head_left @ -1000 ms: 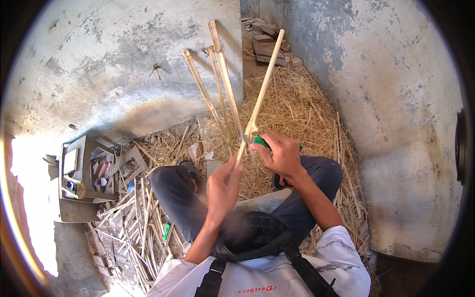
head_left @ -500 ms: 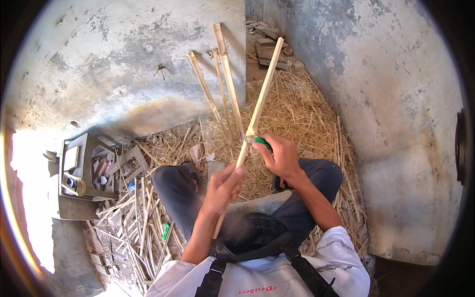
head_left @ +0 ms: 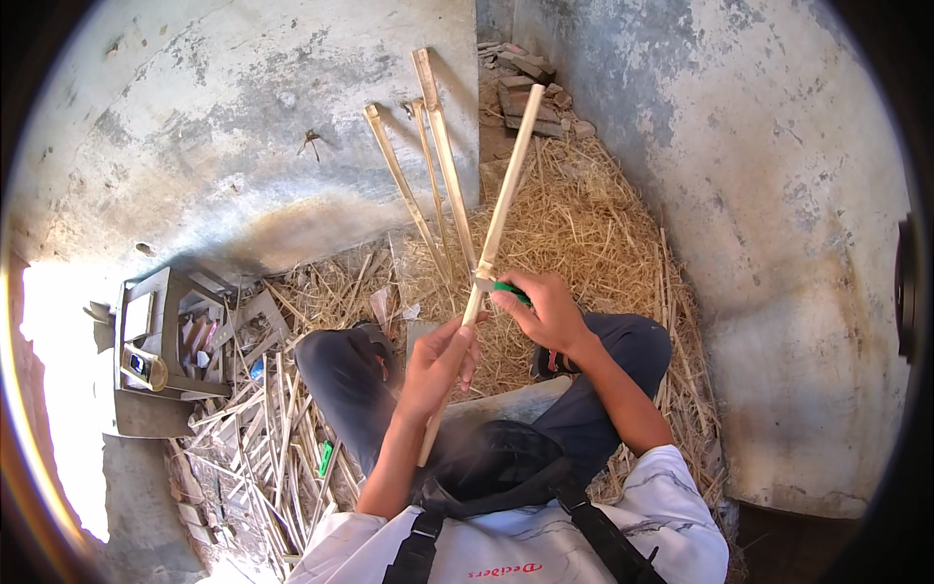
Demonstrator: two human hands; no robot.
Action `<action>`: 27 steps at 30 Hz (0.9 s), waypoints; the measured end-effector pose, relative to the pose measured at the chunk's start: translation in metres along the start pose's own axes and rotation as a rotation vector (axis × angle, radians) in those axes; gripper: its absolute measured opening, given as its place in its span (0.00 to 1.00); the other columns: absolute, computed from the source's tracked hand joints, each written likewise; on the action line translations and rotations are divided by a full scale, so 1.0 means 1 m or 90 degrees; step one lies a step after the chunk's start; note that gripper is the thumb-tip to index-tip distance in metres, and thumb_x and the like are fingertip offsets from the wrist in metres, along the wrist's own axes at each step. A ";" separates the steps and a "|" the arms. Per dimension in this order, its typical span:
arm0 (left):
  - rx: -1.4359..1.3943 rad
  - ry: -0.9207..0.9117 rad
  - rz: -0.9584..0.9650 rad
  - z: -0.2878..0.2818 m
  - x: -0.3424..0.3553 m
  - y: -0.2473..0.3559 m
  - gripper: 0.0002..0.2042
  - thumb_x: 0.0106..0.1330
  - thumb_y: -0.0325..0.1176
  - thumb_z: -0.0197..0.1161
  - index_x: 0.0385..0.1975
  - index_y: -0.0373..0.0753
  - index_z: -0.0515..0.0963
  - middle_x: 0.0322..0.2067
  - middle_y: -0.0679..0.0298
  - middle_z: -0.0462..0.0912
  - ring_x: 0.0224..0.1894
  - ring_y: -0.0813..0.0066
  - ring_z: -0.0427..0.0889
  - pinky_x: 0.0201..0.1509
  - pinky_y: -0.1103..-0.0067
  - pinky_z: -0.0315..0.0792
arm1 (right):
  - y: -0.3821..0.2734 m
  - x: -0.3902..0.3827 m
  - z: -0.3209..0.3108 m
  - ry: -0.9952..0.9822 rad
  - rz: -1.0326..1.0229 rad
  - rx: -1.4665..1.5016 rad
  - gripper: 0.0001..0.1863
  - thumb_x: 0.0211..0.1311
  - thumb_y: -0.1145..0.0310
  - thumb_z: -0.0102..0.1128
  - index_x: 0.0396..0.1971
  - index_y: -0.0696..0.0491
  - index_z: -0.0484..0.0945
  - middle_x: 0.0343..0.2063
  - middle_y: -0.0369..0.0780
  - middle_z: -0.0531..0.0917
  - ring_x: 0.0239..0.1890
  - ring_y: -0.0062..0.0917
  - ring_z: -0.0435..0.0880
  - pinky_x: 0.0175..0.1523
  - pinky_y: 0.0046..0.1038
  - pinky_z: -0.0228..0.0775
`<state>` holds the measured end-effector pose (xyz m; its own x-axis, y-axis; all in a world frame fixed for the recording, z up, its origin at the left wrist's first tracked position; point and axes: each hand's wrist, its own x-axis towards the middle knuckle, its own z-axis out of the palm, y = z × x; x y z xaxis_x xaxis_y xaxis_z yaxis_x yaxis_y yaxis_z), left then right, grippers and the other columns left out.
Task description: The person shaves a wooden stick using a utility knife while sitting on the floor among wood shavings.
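Clock centred on left hand. Left hand (head_left: 438,368): fingers closed round pale wooden stick (head_left: 510,200), no gap visible. Stick slants, upper end between 12 and 1, lower end between 6 and 7, past the wrist. Right hand (head_left: 547,310) at 2, curled tight on green-handled knife (head_left: 512,291), handle mostly covered; blade against stick just above left hand, below the knobbly joint. Bent knees either side, 3 and 9. Three strips (head_left: 447,165) lean on wall (head_left: 243,127), between 11 and 12. Straw (head_left: 593,219) between 1 and 2, brick pile (head_left: 525,97) toward 1, farther. Loose sticks (head_left: 272,438) around 8, green object (head_left: 326,457) among them. Wooden stand (head_left: 156,409) at 9, well apart.
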<state>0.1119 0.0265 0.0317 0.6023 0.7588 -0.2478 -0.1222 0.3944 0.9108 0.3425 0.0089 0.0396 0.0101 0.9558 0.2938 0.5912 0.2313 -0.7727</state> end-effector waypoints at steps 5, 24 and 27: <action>0.008 0.014 0.018 0.001 -0.001 0.001 0.19 0.87 0.37 0.54 0.68 0.33 0.78 0.27 0.74 0.73 0.22 0.91 0.66 0.23 0.85 0.58 | 0.000 -0.004 0.005 0.065 -0.088 -0.119 0.19 0.75 0.51 0.68 0.43 0.55 0.86 0.29 0.42 0.86 0.26 0.40 0.87 0.31 0.38 0.75; 0.133 0.086 0.075 0.005 -0.004 -0.007 0.17 0.85 0.37 0.56 0.58 0.31 0.84 0.24 0.75 0.72 0.22 0.89 0.66 0.25 0.82 0.59 | -0.003 -0.005 0.004 0.070 -0.110 -0.162 0.19 0.72 0.51 0.71 0.41 0.55 0.87 0.31 0.44 0.89 0.27 0.42 0.88 0.31 0.40 0.77; 0.208 0.120 0.113 0.006 -0.002 -0.010 0.16 0.85 0.36 0.56 0.56 0.32 0.86 0.21 0.74 0.72 0.21 0.88 0.67 0.25 0.80 0.60 | -0.005 -0.003 0.005 0.072 -0.094 -0.176 0.19 0.72 0.51 0.71 0.42 0.54 0.88 0.32 0.44 0.90 0.27 0.41 0.89 0.31 0.39 0.78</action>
<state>0.1167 0.0173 0.0250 0.4352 0.8940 -0.1066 0.0641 0.0874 0.9941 0.3351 0.0059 0.0396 -0.0122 0.8858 0.4640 0.7891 0.2935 -0.5397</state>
